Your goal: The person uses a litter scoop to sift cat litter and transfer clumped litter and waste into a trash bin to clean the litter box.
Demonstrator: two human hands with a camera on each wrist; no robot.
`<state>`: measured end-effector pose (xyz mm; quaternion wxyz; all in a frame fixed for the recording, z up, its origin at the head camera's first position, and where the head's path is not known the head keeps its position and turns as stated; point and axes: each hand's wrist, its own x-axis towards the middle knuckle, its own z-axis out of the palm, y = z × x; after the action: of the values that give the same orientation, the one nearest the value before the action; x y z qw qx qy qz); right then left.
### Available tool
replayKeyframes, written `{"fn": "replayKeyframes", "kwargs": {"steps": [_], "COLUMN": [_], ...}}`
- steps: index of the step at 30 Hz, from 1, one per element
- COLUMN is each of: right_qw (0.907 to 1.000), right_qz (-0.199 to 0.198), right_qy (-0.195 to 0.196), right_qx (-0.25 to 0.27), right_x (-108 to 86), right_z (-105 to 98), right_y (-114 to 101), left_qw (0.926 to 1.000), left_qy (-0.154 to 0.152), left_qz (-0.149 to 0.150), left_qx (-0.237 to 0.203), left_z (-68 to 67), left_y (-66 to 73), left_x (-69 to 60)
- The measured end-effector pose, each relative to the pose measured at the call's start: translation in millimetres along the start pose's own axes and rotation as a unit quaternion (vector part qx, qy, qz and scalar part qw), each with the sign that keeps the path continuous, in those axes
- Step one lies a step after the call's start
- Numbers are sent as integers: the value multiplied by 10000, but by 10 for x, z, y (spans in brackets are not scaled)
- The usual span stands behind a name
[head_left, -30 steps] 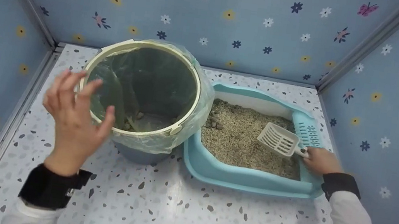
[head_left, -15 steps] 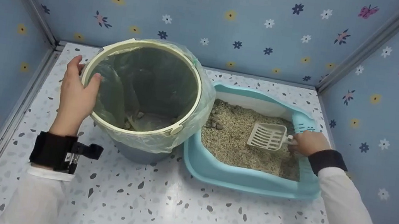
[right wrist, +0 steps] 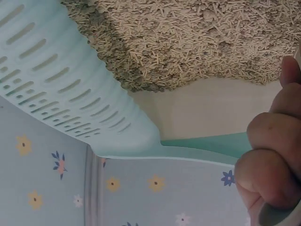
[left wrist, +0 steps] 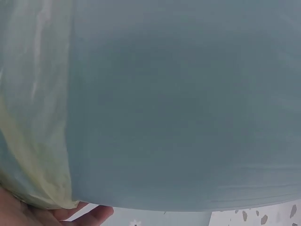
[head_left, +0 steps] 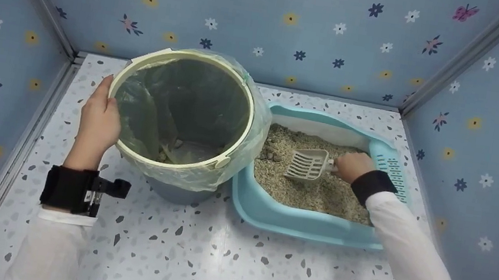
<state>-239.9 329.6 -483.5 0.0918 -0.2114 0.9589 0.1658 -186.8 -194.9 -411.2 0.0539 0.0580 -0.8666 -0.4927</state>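
In the head view my right hand grips the handle of a pale litter scoop. The scoop's slotted head is over the litter in a light-blue litter box; whether it touches the litter I cannot tell. Curled fingers show in the right wrist view. My left hand rests against the outer left side of a bin, just below its cream rim, fingers extended along it. A translucent green bag lines the bin and folds over its rim. Some clumps lie inside at the bottom.
The bin stands left of the litter box, close against it. Grey clumps lie at the litter's left end. A slotted ledge forms the box's right end. Flowered blue panels enclose the speckled white surface at the back and sides.
My right hand has carried the scoop leftward over the litter from the box's right end. My left hand has come down from above the bin's rim onto its outer left side.
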Motion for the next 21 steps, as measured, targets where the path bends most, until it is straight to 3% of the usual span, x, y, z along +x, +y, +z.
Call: {"fn": "replayKeyframes", "kwargs": {"steps": [7,14,21], "right_qw": [9997,9995,9991], "right_qz": [107,173,226], "right_qy": [190,173,293], "right_qx": [-128,-221,-219], "right_x": [78,144,192], "right_z": [-84,-119,-117], "right_y": [-85,-223,-317], "left_qw": [9995,9984,9961], "left_qy": [179,173,187], "left_qz": [0,-117,-363], "left_qx": [-255,-524,-781], "left_z": [22,47,47], "left_y": [1,1,6], "left_x": [3,2,-14]}}
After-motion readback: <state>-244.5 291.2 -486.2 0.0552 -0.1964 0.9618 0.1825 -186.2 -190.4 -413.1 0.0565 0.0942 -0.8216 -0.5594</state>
